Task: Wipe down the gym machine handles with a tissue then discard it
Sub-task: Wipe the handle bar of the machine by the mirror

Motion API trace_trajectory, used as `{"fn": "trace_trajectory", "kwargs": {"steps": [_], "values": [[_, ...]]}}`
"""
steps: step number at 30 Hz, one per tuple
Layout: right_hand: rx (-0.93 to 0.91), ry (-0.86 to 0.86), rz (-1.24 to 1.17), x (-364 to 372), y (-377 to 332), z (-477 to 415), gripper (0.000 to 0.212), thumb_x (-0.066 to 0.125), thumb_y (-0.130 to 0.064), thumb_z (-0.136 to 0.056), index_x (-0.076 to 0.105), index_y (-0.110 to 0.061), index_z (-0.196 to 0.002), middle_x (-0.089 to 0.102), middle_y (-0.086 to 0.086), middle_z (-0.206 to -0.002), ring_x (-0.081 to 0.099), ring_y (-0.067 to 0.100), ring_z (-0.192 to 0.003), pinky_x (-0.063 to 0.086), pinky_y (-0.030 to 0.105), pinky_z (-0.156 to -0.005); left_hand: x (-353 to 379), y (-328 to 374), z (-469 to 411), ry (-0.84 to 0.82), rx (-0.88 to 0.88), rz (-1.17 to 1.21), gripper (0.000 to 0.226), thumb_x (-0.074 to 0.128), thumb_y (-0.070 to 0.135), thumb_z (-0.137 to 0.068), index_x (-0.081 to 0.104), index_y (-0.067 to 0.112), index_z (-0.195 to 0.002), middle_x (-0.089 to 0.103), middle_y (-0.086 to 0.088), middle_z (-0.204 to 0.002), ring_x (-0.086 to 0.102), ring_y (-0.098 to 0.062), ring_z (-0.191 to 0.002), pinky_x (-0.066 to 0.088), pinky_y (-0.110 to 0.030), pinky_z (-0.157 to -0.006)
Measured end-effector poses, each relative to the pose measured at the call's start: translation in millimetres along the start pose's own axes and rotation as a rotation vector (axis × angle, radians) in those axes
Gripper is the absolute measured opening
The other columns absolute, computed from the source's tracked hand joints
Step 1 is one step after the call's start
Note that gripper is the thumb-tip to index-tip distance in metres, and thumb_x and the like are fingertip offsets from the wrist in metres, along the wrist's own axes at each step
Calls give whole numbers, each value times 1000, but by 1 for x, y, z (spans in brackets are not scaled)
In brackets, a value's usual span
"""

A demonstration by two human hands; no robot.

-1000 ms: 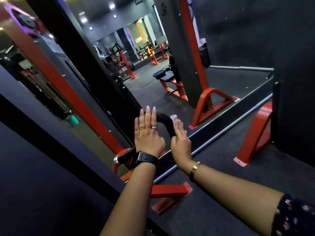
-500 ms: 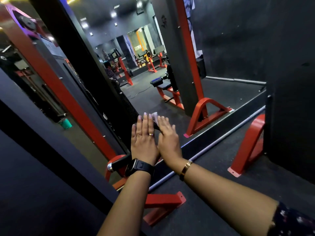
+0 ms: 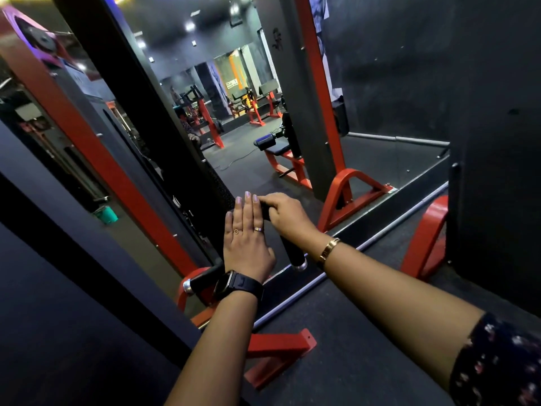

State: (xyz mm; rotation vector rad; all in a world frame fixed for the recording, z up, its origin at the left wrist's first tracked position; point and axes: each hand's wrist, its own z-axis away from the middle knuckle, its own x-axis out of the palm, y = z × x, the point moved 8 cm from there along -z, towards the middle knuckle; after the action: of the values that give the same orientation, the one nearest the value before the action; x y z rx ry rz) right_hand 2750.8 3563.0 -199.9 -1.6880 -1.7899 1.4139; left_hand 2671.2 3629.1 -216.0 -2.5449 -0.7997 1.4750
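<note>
A black U-shaped machine handle [image 3: 290, 251] with chrome end caps hangs in front of me. My left hand [image 3: 247, 244], wearing rings and a black watch, rests flat on its left arm with the fingers straight. My right hand [image 3: 285, 212], with a gold bracelet on the wrist, curls over the top bend of the handle, just right of my left fingertips. The tissue is hidden under my right hand's fingers.
A large mirror [image 3: 257, 171] stands right behind the handle and reflects gym benches and red frames. Red machine feet [image 3: 424, 238] stand at the right and another red foot [image 3: 275, 350] below my arms. The floor is black rubber, and a green bucket [image 3: 106, 215] shows at the left.
My right hand has slid from the right side of the bend up over its top toward my left fingertips. The white tissue, seen at its fingers before, is now covered.
</note>
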Motion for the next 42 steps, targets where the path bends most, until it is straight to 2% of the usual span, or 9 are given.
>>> {"fn": "trace_trajectory", "kwargs": {"steps": [5, 9, 15, 18, 21, 24, 29, 37, 42], "values": [[380, -56, -230, 7, 85, 34, 33, 50, -8, -80, 76, -17, -98, 73, 2, -103, 64, 18, -105, 49, 30, -94, 0, -2, 3, 40, -3, 0, 116, 63, 28, -55, 3, 6, -151, 12, -12, -161, 5, -24, -148, -5, -39, -120], [481, -217, -427, 7, 75, 16, 21, 56, -1, -83, 74, 0, -93, 73, 13, -93, 64, 21, -88, 50, 26, -80, 0, -2, 3, 29, 7, 11, 116, 63, 28, -54, 2, 7, -151, 12, -11, -161, 5, -23, -148, -8, -39, -120], [467, -376, -534, 11, 19, -31, 15, 59, -5, -85, 72, -6, -78, 65, 18, -92, 61, 26, -87, 48, 38, -97, -3, -3, 3, 9, 7, 26, 118, 63, 29, -58, -7, 8, -151, 5, -11, -162, -4, -22, -148, -13, -38, -119], [502, -360, -530, 12, 46, -24, 14, 64, -15, -79, 75, -7, -80, 58, 16, -89, 53, 26, -85, 47, 34, -88, -5, -3, 4, 3, 7, 42, 116, 61, 28, -60, -9, 9, -151, 3, -11, -162, -5, -22, -148, -12, -38, -119], [573, -400, -558, 17, 84, 1, 42, 62, -15, -70, 65, 12, -101, 54, 21, -89, 50, 28, -84, 43, 28, -72, -8, -3, 5, 26, -6, 66, 112, 64, 26, -59, 5, 7, -152, 16, -12, -161, 7, -23, -148, -6, -38, -121], [604, -478, -587, 20, 98, 19, 35, 48, -4, -75, 68, 7, -102, 68, 19, -106, 63, 29, -109, 45, 35, -98, -9, -3, 7, 30, 8, 82, 112, 68, 30, -60, 10, 8, -152, 18, -11, -160, 10, -23, -148, -8, -37, -121], [530, -251, -704, 10, 56, -1, 21, 55, -10, -88, 69, 2, -97, 67, 13, -87, 65, 20, -77, 52, 24, -69, -13, -2, 8, -3, 8, 81, 109, 60, 30, -66, -4, 18, -153, -3, -5, -162, -10, -16, -148, -18, -34, -117], [508, -88, -632, 34, 120, 64, 22, 55, -10, -86, 77, -10, -87, 73, 4, -88, 60, 10, -73, 43, 21, -62, -17, 3, 6, 15, -13, 149, 98, 57, 28, -77, -3, 19, -154, -14, -3, -160, -24, -16, -143, -25, -35, -113], [853, -39, -896, 74, 163, 122, 26, 48, -4, -88, 73, -10, -87, 69, -4, -69, 52, 7, -57, 46, 21, -64, -22, 23, 8, 182, 217, -7, 99, 65, 25, -64, 21, 24, -153, 14, 0, -161, 7, -22, -148, -1, -47, -119]]}}
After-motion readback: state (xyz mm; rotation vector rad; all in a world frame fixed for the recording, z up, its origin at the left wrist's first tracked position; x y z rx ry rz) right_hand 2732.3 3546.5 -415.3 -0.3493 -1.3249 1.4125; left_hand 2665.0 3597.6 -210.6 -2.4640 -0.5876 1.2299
